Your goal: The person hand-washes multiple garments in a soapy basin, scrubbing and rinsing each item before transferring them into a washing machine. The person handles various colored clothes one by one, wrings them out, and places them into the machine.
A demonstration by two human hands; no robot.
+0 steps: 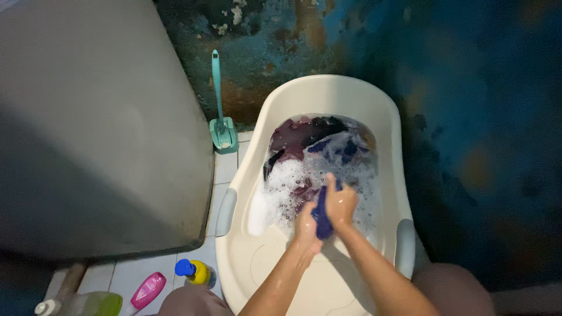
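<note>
Both hands, left [306,227] and right [341,203], pressed together, clutched a blue cloth [321,217] above the cream tub [328,90]; soapy laundry [319,155] lay inside; a teal brush [222,126] stood left of the tub.

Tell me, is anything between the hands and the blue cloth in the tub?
Nothing visible. The left hand and right hand both grip the blue cloth directly, above the suds in the cream tub.

Home wash area: tiled floor [225,167], stained wall [468,117], soapy laundry tub [328,93], scrub brush [222,126], detergent bottles [193,271].
</note>
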